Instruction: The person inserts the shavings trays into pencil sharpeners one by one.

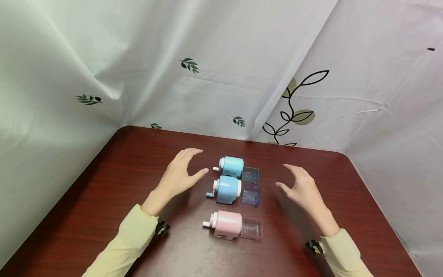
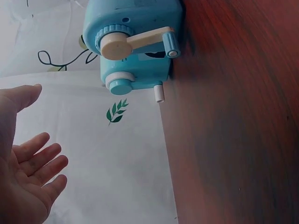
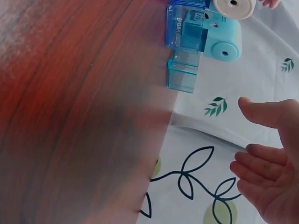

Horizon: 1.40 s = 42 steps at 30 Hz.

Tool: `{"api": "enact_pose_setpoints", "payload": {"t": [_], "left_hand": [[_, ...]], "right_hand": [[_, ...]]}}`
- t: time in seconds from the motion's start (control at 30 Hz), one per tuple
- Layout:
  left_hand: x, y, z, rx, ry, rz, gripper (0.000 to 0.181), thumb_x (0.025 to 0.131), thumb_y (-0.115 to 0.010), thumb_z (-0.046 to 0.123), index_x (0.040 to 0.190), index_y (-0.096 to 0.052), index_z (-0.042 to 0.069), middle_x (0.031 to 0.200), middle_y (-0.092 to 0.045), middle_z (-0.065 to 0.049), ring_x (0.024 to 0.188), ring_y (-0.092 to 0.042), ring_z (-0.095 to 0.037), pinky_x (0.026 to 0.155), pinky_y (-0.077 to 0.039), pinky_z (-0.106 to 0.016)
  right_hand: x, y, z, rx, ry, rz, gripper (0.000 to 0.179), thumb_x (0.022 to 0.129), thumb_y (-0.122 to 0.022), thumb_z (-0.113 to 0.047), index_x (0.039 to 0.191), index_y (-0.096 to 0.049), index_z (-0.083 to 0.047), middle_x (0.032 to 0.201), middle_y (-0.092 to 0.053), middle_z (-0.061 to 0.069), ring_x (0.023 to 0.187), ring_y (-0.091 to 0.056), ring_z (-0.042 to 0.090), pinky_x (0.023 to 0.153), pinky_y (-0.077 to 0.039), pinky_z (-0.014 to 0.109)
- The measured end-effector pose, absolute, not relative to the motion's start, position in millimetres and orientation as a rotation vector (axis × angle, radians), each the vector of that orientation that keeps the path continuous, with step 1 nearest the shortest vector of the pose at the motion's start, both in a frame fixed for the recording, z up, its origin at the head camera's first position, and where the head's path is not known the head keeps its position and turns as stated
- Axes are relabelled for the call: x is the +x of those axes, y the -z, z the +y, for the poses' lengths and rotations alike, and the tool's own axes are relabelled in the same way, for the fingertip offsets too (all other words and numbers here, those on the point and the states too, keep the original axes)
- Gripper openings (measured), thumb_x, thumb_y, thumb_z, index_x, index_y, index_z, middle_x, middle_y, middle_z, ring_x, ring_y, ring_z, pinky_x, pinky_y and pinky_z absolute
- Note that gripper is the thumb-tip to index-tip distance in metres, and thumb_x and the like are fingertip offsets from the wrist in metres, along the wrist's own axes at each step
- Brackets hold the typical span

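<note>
Relaxed right fingers [image 3: 259, 165] hang apart from the teal sharpener [image 3: 226, 35] (clear drawer [image 3: 183, 77] out) on the reddish table [image 3: 88, 116]

On the table [image 1: 104, 192], the back sharpener [image 1: 233, 165] is set nearest the far edge, before it the middle sharpener [image 1: 227, 189], then the front sharpener [image 1: 228, 224]; toward the right edge they are flanked by back drawer [image 1: 250, 175], middle drawer [image 1: 250, 195] and front drawer [image 1: 251, 229].

My left wrist view cuts off the nearer blue sharpener [image 2: 140, 18]. I can't read tiny marks [image 1: 222, 236] on the pink sharpener [image 1: 230, 222].
</note>
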State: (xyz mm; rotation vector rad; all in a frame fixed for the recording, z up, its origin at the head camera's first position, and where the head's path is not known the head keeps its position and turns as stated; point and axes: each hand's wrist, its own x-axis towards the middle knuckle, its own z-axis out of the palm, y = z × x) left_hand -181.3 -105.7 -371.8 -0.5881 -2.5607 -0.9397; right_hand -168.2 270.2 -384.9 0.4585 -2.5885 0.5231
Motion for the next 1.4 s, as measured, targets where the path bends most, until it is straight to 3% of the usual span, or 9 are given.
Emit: {"api": "enact_pose_setpoints", "payload": {"t": [1.4], "left_hand": [[-231.4,389.1,-87.1,-0.747,1.152,-2.46,0.053,0.085,-0.071,0.034,0.132,-0.054,0.014,0.133,-0.055,-0.003,0.126,-0.048,-0.021,0.105,-0.036,-0.052]], "right_hand": [[-207.6,392.8,251.9,0.558,-0.591,-2.636,0.061,0.071,-0.085,-0.019,0.123,-0.061,0.0,0.123,-0.064,0.018,0.117,-0.057,0.035,0.096,-0.045,0.051]]}}
